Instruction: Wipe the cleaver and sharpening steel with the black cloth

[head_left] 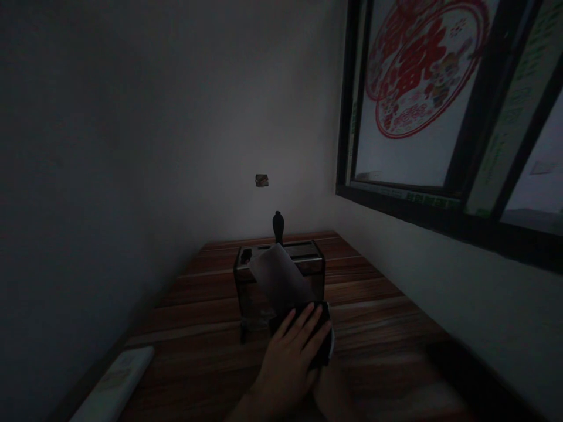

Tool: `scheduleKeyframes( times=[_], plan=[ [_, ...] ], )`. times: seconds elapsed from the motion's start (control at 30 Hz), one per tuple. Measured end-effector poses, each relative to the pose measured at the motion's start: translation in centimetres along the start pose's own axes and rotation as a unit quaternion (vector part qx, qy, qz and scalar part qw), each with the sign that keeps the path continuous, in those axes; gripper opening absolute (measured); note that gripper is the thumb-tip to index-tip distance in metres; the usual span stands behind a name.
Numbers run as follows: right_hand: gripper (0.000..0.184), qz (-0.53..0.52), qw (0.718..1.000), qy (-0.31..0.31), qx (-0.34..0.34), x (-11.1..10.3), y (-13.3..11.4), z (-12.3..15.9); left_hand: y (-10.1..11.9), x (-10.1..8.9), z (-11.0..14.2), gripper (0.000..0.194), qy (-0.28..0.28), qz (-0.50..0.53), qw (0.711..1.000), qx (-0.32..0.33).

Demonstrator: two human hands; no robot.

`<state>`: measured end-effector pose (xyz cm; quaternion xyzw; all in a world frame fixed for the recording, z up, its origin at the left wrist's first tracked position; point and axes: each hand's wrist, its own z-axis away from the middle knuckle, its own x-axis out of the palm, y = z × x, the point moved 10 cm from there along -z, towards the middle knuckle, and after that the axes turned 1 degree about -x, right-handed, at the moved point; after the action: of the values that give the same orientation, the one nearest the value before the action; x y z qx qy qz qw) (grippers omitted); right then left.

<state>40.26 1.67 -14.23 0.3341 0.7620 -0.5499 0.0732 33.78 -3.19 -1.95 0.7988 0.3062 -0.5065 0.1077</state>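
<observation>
A broad, rectangular cleaver blade (281, 278) slants up and to the left in front of the knife block (303, 249). Its lower end goes into a dark, black piece that looks like folded cloth (325, 319), with a pale edge on its right side. Across this black piece lies my left hand (292, 351), fingers pressed together over it and the blade's lower end. Beneath it, my right hand (323, 384) shows only in part; its fingers and the cleaver's handle are hidden. One black knife handle (278, 227) stands up from the block's back.
Everything rests on a wood-grain table (373, 328) that meets the walls. A pale, flat box (114, 384) lies at the front left. A dark-framed window (409, 193) with red round decorations is on the right. The light is dim.
</observation>
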Motion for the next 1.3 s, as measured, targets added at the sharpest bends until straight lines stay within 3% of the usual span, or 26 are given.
scheduleKeyframes(
  times=[0.23, 0.4, 0.77, 1.03, 1.3],
  plan=[
    [0.034, -0.008, 0.996, -0.085, 0.016, -1.0, -2.9, 1.0, -1.6, -1.0, -1.5, 0.067, 0.029, -0.055, 0.997, -0.043],
    [0.046, -0.02, 0.996, -0.089, -0.001, -1.6, -4.3, 0.7, -3.9, -2.8, -2.2, 0.065, 0.061, -0.075, 0.992, -0.079],
    [0.038, -0.011, 0.997, -0.081, -0.009, -1.8, -4.9, 0.5, -8.9, -8.4, -3.8, 0.061, 0.157, -0.107, 0.972, -0.141],
    [0.039, 0.009, 0.995, -0.099, 0.0, -1.0, -3.8, 0.5, -9.1, -8.1, -4.0, 0.06, 0.175, -0.112, 0.963, -0.171],
    [0.035, -0.004, 0.995, -0.095, -0.006, -1.2, -4.2, 0.5, -6.9, -5.8, -3.7, 0.062, 0.123, -0.088, 0.98, -0.127]
  ],
)
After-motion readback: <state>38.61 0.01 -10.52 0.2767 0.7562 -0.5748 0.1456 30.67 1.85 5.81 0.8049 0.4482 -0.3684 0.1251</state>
